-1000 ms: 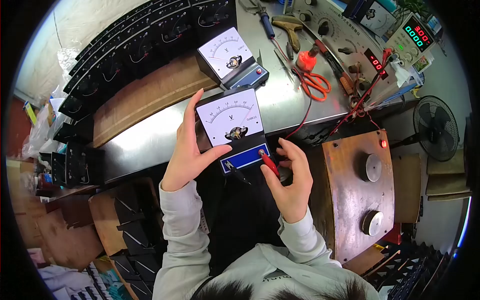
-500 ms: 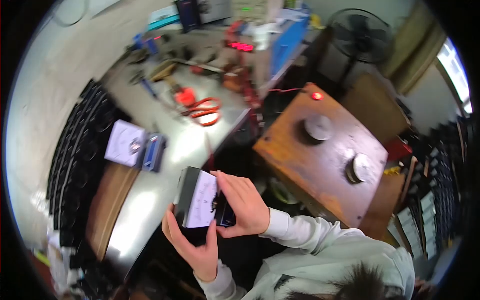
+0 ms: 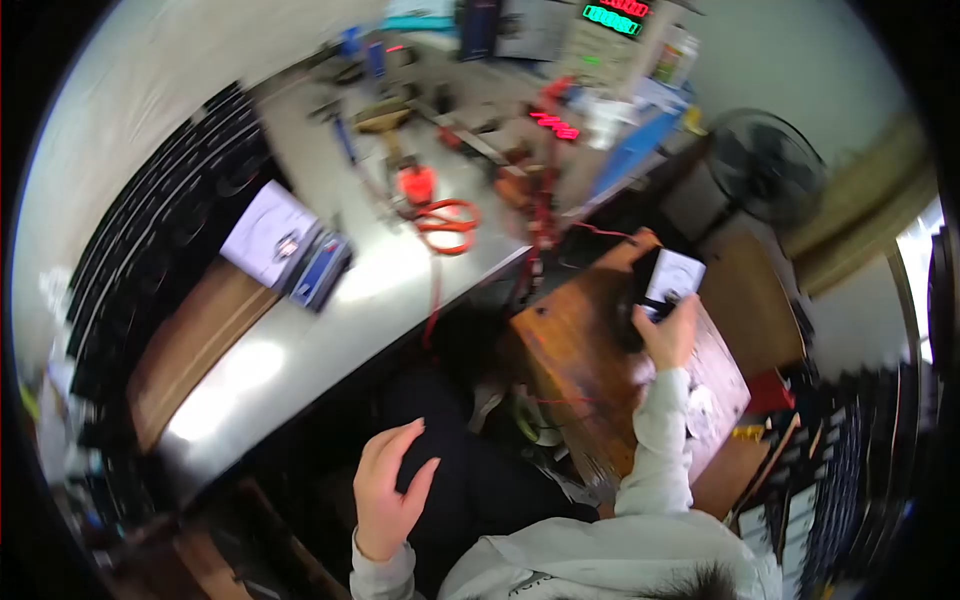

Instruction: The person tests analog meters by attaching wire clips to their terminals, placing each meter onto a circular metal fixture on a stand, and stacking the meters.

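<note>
My right hand (image 3: 672, 330) grips an analog panel meter (image 3: 676, 272) by its lower edge. The white dial face of the meter points up, and its dark body is partly hidden. It is over the wooden box (image 3: 570, 345) on the right; whether it touches the box top I cannot tell. My left hand (image 3: 388, 490) is bare, its fingers curved and apart above my dark-clad lap. A second panel meter (image 3: 270, 235) with a white dial lies at the left of the metal bench, beside a dark block with a blue top (image 3: 322, 270).
Orange-handled scissors (image 3: 447, 226), a brush (image 3: 385, 118) and other blurred tools lie on the metal bench (image 3: 390, 265). Rows of black meters (image 3: 200, 160) line its left side. A lit digital display (image 3: 612, 20) is at the back; a fan (image 3: 765, 165) stands at the right.
My right hand has carried the meter from in front of me to over the wooden box. My left hand has let go of it and stays low at the left. The view has shifted.
</note>
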Motion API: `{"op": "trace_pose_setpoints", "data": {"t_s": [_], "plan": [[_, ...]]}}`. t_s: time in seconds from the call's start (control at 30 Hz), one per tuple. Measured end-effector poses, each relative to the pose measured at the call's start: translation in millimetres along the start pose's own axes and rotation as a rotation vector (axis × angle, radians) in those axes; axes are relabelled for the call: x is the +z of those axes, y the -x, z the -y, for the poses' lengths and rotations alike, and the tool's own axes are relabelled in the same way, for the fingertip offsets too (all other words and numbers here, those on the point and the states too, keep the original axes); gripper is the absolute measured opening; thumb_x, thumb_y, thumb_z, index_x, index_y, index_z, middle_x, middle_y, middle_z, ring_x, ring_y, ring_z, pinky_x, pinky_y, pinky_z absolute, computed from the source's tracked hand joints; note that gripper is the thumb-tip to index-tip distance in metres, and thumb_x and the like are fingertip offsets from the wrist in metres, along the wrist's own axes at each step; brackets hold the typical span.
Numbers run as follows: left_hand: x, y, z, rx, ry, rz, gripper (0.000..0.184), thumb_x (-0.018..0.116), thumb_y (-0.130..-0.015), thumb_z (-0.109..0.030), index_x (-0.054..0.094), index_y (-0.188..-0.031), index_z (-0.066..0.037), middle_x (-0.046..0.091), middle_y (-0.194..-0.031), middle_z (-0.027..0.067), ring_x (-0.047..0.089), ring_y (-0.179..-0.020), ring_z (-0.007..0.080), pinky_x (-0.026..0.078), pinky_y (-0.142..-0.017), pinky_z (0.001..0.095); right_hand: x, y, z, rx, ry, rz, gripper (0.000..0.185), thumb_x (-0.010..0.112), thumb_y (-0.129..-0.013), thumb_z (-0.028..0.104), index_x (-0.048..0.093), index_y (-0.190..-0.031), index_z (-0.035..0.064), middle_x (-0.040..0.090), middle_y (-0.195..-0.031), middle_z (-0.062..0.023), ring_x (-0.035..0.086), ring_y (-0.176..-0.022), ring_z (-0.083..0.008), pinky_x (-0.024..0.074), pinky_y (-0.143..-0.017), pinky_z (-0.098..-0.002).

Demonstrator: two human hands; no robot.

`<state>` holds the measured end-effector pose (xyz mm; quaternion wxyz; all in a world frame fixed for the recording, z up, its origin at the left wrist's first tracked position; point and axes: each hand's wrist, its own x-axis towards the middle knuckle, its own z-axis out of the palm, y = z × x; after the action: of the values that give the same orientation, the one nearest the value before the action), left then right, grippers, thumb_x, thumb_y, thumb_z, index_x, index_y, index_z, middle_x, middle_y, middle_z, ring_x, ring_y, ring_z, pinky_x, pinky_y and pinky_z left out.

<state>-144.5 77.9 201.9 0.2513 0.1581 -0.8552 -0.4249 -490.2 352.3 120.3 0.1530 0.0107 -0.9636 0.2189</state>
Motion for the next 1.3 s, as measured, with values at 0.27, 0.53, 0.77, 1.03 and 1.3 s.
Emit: {"op": "trace_pose_setpoints", "data": {"t_s": [0.27,0.53,0.77,1.03,1.3], "plan": [[-10,26,10,-0.047,-0.042,-0.027,0.040,0.079,-0.079,-0.002,0.072,-0.119,-0.006,0.071,-0.111,0.0132,0.068,-0.102,0.0299,0.054,-0.089,0.0368,11,20,10,-0.016,0.020,-0.239,0.114,0.084,-0.073,0.048,0.029,-0.153,-0.0103,0.041,-0.152,-0.0311,0.043,-0.140,-0.0452,0.0383,-0.114,-0.0478],[-36,-3,19,0.158,-0.264,-0.301,0.100,0.082,-0.079,-0.011,0.021,-0.157,0.004,0.033,-0.156,0.0280,0.038,-0.142,0.0449,0.033,-0.117,0.0491,-50,197,235,-0.785,-0.541,0.309,0.117,0.091,-0.056,0.023,0.030,-0.149,-0.0121,0.049,-0.137,-0.0296,0.050,-0.127,-0.0468,0.0423,-0.099,-0.0510],[-84,-51,57,-0.033,0.204,-0.257,0.125,0.081,-0.071,0.005,-0.002,-0.163,-0.005,0.046,-0.144,0.0247,0.056,-0.128,0.0352,0.046,-0.106,0.0434,-45,203,285,-0.972,-0.615,0.509,0.106,0.089,-0.070,0.023,0.030,-0.149,-0.0132,0.048,-0.143,-0.0288,0.055,-0.124,-0.0390,0.0449,-0.098,-0.0467],[-82,-54,55,-0.146,0.315,-0.194,0.116,0.070,-0.079,0.006,-0.005,-0.164,-0.016,0.046,-0.147,0.0191,0.051,-0.134,0.0281,0.041,-0.111,0.0421,-40,206,241,-0.510,-0.876,0.534,0.048,0.084,-0.079,0.004,0.061,-0.120,0.0017,0.064,-0.110,-0.0141,0.066,-0.096,-0.0200,0.0531,-0.083,-0.0310],[-88,-52,51,-0.193,0.357,-0.145,0.116,0.071,-0.081,0.006,-0.006,-0.164,-0.017,0.045,-0.149,0.0177,0.048,-0.136,0.0278,0.038,-0.114,0.0422,-42,206,242,-0.508,-1.024,0.604,0.023,0.079,-0.086,0.003,0.065,-0.105,-0.0016,0.071,-0.093,-0.0103,0.072,-0.079,-0.0172,0.0547,-0.070,-0.0280]]}}
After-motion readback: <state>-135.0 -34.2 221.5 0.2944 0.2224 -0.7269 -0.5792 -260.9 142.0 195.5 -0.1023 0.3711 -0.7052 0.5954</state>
